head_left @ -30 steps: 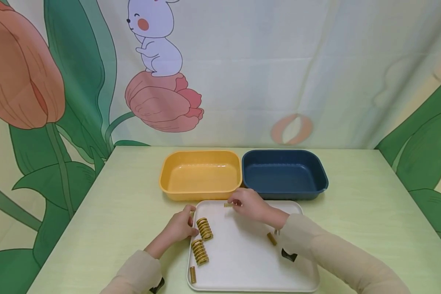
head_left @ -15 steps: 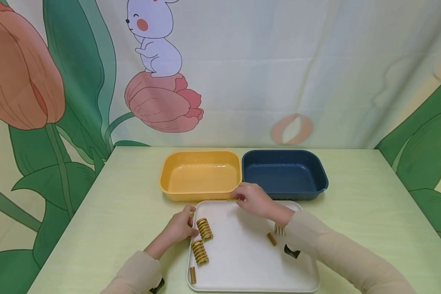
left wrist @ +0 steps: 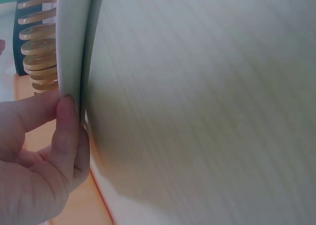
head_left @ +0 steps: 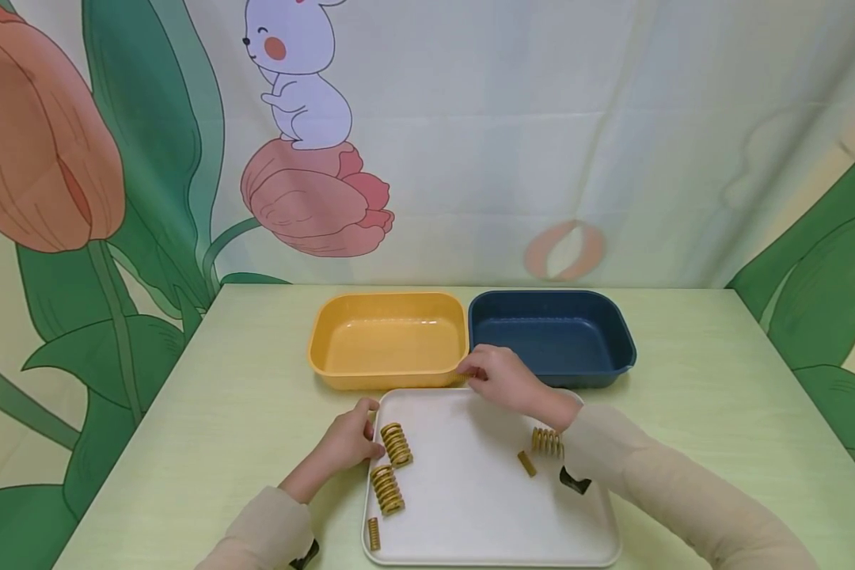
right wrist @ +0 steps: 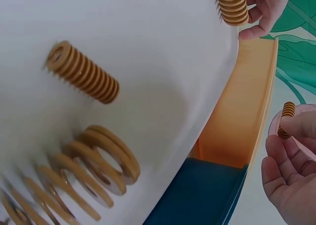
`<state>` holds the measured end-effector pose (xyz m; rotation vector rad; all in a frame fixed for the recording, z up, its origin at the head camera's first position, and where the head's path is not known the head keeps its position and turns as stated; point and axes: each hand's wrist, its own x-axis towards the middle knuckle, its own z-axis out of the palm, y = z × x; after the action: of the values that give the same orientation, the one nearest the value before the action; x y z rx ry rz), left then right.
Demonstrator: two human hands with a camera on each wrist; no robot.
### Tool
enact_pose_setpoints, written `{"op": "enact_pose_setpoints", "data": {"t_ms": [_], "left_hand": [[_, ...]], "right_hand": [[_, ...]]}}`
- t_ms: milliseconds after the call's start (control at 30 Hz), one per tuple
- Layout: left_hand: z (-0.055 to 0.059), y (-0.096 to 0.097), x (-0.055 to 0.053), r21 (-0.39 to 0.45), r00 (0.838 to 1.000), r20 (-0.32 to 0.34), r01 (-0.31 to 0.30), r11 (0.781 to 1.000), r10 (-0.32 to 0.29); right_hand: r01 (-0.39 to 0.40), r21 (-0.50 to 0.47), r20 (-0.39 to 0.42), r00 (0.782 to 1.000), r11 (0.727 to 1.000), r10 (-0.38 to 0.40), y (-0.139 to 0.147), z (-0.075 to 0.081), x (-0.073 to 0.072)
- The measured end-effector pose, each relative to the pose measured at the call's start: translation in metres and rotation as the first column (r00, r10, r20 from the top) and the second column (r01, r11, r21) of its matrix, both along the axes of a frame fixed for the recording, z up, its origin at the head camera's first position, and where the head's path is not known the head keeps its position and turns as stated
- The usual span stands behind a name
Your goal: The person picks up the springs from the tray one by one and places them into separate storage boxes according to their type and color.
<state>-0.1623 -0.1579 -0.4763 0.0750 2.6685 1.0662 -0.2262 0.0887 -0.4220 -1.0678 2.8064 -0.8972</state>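
My right hand pinches a small gold coil spring between thumb and fingertips, above the far edge of the white tray, in front of the two bins. My left hand grips the tray's left rim, with the rim pinched in the left wrist view. Close to that hand lie two large gold springs, an upper one and a lower one. A small spring is in the near left corner. Toward the right lie another small spring and a large, wider-coiled spring.
Behind the tray a yellow bin and a dark blue bin stand side by side. Both sit on the pale green table. A printed curtain hangs at the table's far edge.
My right hand has moved up and slightly right, carrying the small spring off the tray toward the bins. The wide-coiled spring has come into view beside my sleeve. My left hand stays put.
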Motion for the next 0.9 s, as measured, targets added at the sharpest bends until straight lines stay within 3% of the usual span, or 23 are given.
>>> {"op": "enact_pose_setpoints", "data": {"t_ms": [200,900], "left_hand": [[0.0,0.001,0.0,0.036,1.0,0.01,-0.014,0.999,0.014],[0.0,-0.001,-0.001,0.015,1.0,0.023,-0.011,1.0,0.011]], "right_hand": [[0.01,0.0,0.008,1.0,1.0,-0.01,0.005,-0.001,-0.003],[0.088,-0.01,0.006,0.996,0.996,-0.088,0.021,0.005,-0.013]]}}
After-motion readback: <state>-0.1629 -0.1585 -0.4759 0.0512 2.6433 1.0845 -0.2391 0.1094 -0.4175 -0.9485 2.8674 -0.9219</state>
